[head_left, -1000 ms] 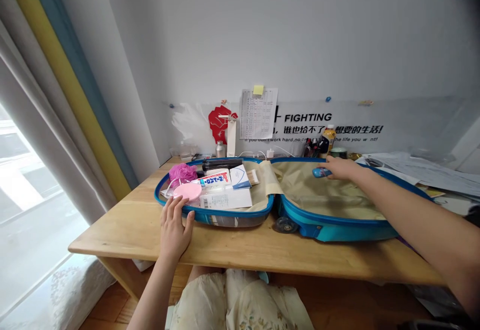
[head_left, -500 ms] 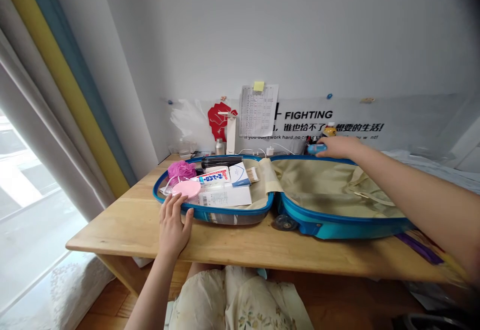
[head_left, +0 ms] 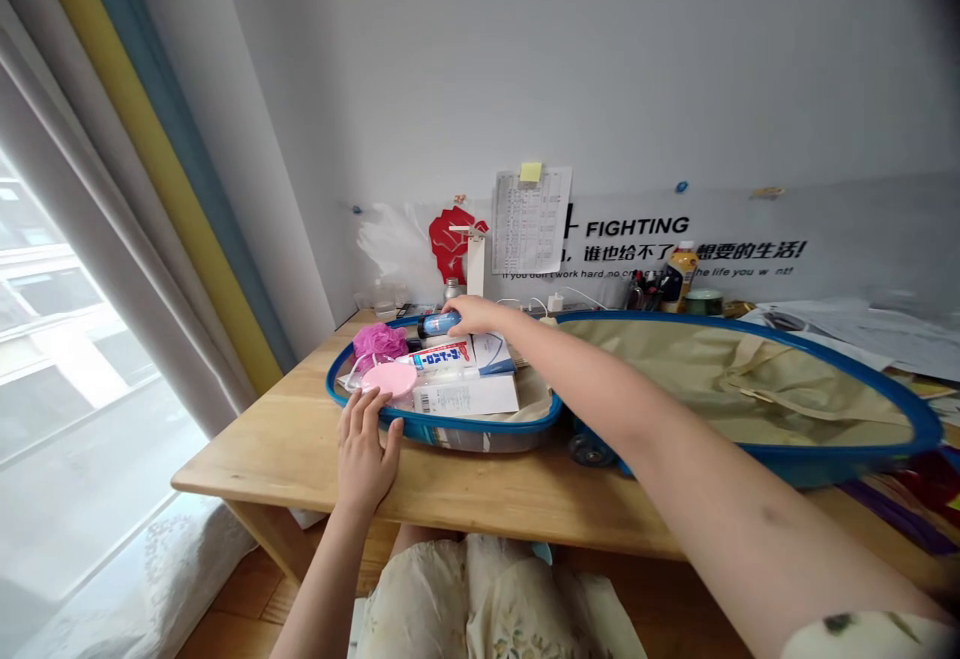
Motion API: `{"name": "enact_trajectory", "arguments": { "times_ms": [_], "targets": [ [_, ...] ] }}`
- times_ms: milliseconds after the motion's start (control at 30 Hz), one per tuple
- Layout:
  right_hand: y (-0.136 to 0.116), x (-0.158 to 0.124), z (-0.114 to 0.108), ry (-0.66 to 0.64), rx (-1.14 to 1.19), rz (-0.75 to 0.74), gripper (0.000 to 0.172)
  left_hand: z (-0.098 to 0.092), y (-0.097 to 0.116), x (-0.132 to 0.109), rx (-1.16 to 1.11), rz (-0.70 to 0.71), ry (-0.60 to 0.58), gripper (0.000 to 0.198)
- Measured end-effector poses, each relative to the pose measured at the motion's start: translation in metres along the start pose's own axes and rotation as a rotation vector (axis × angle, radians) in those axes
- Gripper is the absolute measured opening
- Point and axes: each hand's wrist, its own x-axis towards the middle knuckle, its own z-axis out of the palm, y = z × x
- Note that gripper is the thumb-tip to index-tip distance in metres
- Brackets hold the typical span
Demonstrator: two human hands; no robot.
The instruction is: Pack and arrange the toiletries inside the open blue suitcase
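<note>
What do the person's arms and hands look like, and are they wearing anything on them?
The left hand and right hand are bare: no gloves, watch or bracelet shows. A pale cream sleeve with dark printed patches shows high on the right arm. No sleeve shows on the left.

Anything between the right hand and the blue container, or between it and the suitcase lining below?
Nothing visible separates the right hand from the blue container: the fingers hold it. In the suitcase, a printed box lies on its near side, a pink mesh sponge to its left; whatever is directly beneath is hidden.
</note>
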Motion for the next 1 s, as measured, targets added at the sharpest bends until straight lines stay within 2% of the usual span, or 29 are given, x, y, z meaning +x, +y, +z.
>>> {"name": "enact_trajectory", "arguments": {
  "times_ms": [133, 300, 433, 533, 667, 800, 900, 1000],
  "targets": [
    [-0.016, 0.025, 0.022, -0.019, 0.009, -0.031, 0.048, 0.000, 0.001, 0.000, 0.000, 0.002, -0.007, 0.036],
    [-0.018, 0.033, 0.037, -0.027, 0.046, -0.045, 0.051, 0.001, 0.000, 0.000, 0.006, 0.009, 0.000, 0.036],
    [-0.013, 0.025, 0.031, -0.030, 0.078, -0.067, 0.044, 0.001, -0.001, 0.000, 0.004, 0.009, -0.002, 0.036],
    [-0.003, 0.005, 0.013, -0.003, 0.098, -0.067, 0.037, 0.001, -0.002, -0.001, 0.003, 0.008, -0.008, 0.037],
    [0.026, -0.047, -0.024, 0.051, 0.105, -0.034, 0.032, 0.002, -0.003, -0.001, 0.007, 0.004, -0.008, 0.036],
    [0.064, -0.131, -0.053, 0.077, 0.036, 0.069, 0.032, 0.000, -0.003, -0.001, 0.030, -0.011, 0.006, 0.037],
    [0.092, -0.208, -0.052, 0.130, -0.052, 0.217, 0.038, -0.002, -0.002, -0.002, 0.058, 0.029, 0.019, 0.036],
    [0.118, -0.286, -0.028, 0.210, -0.063, 0.296, 0.049, -0.002, 0.005, -0.002, 0.036, 0.153, 0.015, 0.031]
  ]
}}
